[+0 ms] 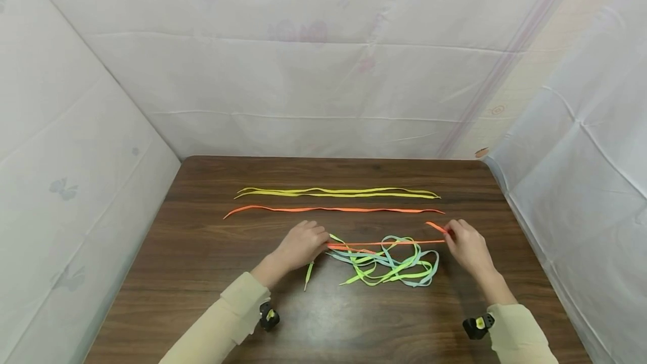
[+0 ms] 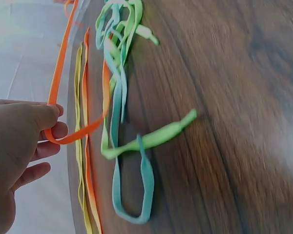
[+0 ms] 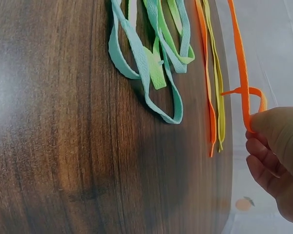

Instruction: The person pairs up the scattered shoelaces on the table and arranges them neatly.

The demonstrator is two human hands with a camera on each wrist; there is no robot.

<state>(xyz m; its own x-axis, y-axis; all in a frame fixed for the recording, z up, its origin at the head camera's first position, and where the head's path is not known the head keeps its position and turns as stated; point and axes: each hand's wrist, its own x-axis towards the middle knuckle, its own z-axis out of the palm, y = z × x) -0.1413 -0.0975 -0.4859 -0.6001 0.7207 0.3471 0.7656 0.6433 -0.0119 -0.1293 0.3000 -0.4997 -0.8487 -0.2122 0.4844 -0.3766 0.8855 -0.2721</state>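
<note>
Left hand (image 1: 302, 243) and right hand (image 1: 467, 246) pinch an orange lace (image 2: 61, 58), presumably to hold it taut above the tangled laces (image 1: 391, 265) on the worktop (image 1: 333, 324); beyond, yellow laces (image 1: 338, 195) and another orange lace (image 1: 333, 209) lie outstretched, perhaps against snarling.

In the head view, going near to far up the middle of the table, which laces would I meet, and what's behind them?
Tangled green and pale blue laces → orange lace lying stretched out → yellow laces → white sheeting behind the table.
</note>
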